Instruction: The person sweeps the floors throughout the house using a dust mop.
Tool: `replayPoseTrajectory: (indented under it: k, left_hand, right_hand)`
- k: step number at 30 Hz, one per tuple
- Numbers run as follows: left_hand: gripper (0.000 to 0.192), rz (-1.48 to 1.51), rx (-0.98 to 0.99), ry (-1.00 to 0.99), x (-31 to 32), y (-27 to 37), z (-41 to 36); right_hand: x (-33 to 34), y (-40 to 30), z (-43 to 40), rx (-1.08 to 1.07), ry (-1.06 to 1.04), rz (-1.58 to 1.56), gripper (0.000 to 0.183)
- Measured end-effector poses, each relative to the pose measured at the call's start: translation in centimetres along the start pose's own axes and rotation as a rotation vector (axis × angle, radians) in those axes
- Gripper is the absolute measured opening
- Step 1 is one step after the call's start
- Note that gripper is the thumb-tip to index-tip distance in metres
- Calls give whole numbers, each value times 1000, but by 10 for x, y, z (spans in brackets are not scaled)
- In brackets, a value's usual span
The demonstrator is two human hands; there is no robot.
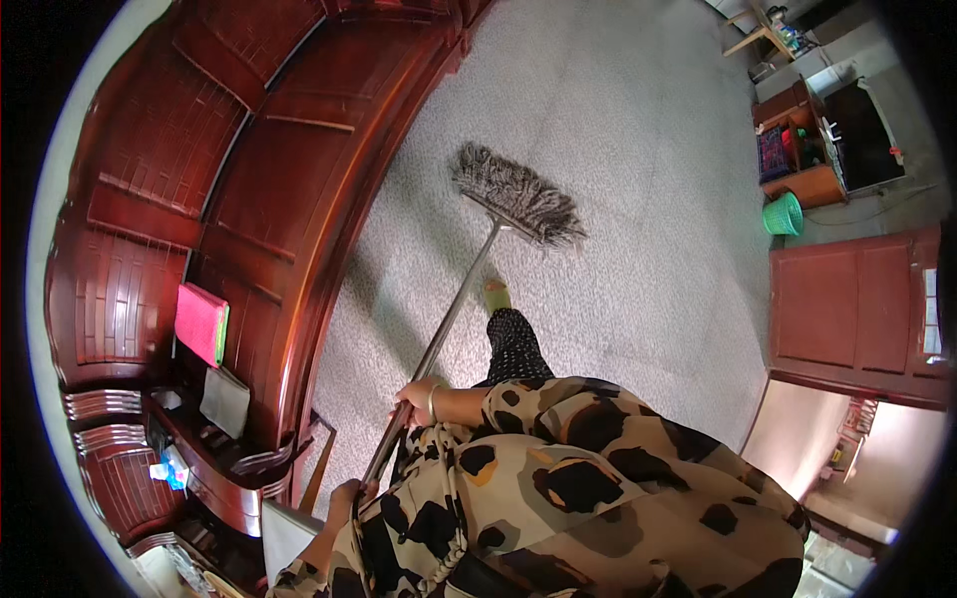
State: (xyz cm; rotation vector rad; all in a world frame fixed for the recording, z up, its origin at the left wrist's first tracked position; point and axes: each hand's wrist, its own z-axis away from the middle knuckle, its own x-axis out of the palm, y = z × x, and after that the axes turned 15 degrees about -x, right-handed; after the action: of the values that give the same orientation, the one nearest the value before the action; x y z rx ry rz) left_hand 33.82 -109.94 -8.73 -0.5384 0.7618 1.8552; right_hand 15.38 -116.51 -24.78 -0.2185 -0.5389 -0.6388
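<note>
A mop with a wide grey-brown string head rests on the speckled grey floor. Its metal handle slants back towards my body. My right hand, with a pale bangle at the wrist, grips the handle partway up. Lower in the picture, my left hand is closed around the handle's upper end, partly hidden by my patterned shirt. One of my feet shows beside the handle, below a dark dotted trouser leg.
A long dark-red wooden bench runs along the left, with a folded pink cloth on it. A wooden armrest stands lower left. At right are a green basket, a wooden cabinet and a reddish door.
</note>
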Motion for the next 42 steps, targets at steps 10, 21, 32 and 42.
replayPoseTrajectory:
  k: [10, 21, 32, 42]
  left_hand:
    - [49, -127, -79, -182, 3, 247, -134]
    - [44, 63, -71, -339, 31, 396, -218]
    - [33, -485, -191, -339, -127, 309, -80]
    - [19, -832, 23, -275, -123, 389, -124]
  right_hand:
    - [-83, -240, 13, -327, 199, -173, 10]
    - [-132, -425, 44, -525, 476, 358, 10]
    - [-33, -246, 49, -110, 76, -26, 18]
    - [-70, -297, 46, -401, 145, -294, 15]
